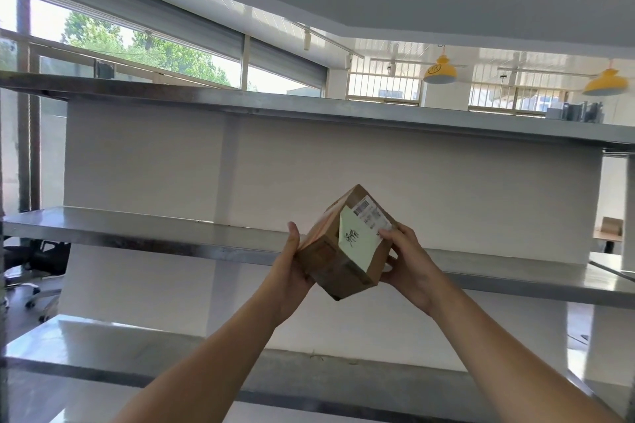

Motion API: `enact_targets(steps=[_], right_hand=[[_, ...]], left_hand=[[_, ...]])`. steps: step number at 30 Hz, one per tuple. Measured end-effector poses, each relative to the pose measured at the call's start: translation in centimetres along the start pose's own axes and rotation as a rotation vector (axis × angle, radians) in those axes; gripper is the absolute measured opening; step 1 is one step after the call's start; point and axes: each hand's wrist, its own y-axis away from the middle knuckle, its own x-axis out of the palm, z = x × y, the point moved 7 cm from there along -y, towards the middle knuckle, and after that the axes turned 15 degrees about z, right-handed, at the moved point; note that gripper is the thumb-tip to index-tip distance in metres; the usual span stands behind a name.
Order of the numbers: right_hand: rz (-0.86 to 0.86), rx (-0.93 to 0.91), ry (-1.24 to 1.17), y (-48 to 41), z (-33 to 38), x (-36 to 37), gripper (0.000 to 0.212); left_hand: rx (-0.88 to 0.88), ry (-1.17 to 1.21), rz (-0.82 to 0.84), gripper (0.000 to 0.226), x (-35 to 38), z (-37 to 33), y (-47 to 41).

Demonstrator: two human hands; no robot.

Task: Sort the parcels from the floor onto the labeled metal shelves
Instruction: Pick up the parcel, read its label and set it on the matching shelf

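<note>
middle shelf (137,227): steel, bare, the reference here. parcel (330,261), brown carton, in the air before that shelf's front edge, between both hands. carton tipped on a corner, one corner up; near cube, long axis unclear. labelled face turned up and toward the camera. left hand (292,268) cups its left side, thumb straight up. right hand (409,261) grips its right side, thumb on the pale note (357,244).

The cardboard parcel (338,261) carries a white shipping label (370,215) with a black barcode; the print beneath it is too small to read. A pale green note (355,245) overlapping that label bears a black handwritten scrawl, not legible. A dark mark on the nearer yellow lamp (440,72) cannot be made out.
</note>
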Motion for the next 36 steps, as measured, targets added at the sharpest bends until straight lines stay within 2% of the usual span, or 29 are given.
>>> enact_targets(steps=[4, 9, 11, 13, 15, 17, 21, 27, 32, 36], right_hand=[[-0.053, 0.004, -0.061, 0.0, -0.2, -0.5, 0.043], [-0.137, 0.011, -0.012, 0.0, -0.6, -1.0, 0.042], [-0.206, -0.031, 0.066, 0.0, -0.2, -1.2, 0.043], [-0.244, -0.061, 0.1, -0.1, 0.1, -1.6, 0.047], [-0.255, -0.071, 0.093, 0.0, 0.4, -1.9, 0.048], [-0.256, -0.083, 0.078, 0.3, 0.5, -2.3, 0.051], [-0.239, -0.115, 0.088, 1.0, 0.6, -2.5, 0.053], [-0.248, -0.147, 0.058, 1.7, 0.7, -2.1, 0.032], [-0.293, -0.139, 0.129, 2.3, 0.4, -2.9, 0.038], [-0.361, -0.16, 0.175, 2.6, 0.3, -3.9, 0.015]], left_hand=[[0.048, -0.099, 0.124, 0.09, 1.6, -0.4, -0.1], [0.019, -0.102, 0.225, 0.076, 3.2, 0.2, -0.3], [0.033, -0.063, 0.214, 0.082, 3.1, 0.3, -0.5], [0.049, -0.025, 0.182, 0.091, 3.1, 0.2, -0.5], [0.081, 0.017, 0.119, 0.089, 2.9, 0.1, -0.6], [0.119, 0.047, -0.008, 0.077, 2.3, -0.1, -0.5], [0.212, -0.072, -0.223, 0.054, 1.5, -1.0, -0.3], [0.225, -0.165, -0.288, 0.008, 2.0, -1.6, -0.2], [0.226, -0.21, -0.351, 0.013, 1.9, -1.4, 0.4], [0.241, -0.316, -0.413, 0.011, 1.9, -1.3, 0.8]])
